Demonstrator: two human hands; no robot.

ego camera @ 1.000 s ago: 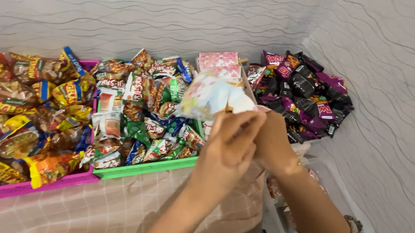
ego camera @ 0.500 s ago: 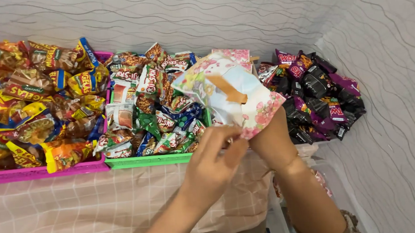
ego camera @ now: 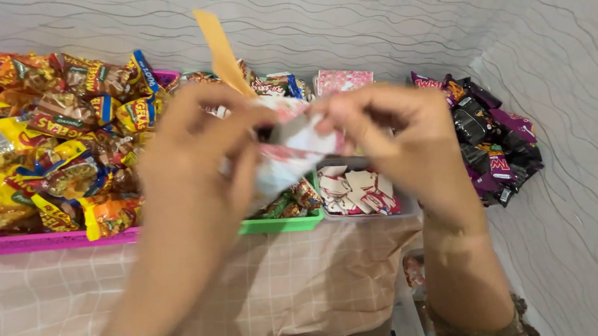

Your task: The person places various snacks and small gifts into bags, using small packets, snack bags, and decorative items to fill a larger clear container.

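Glossy plastic snack wrappers (ego camera: 52, 140) are shining beside the matt paper packet (ego camera: 291, 148). A soft checked cloth (ego camera: 278, 285) is lying below the packet, looking dull.

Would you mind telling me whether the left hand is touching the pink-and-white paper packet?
Touching. The head view shows the left hand with its fingers closed on the pink-and-white paper packet, no gap between them; the right hand pinches its other side.

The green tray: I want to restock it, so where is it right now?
In the head view the green tray sits centre, mostly hidden behind the left hand, between the pink tray and a clear container.
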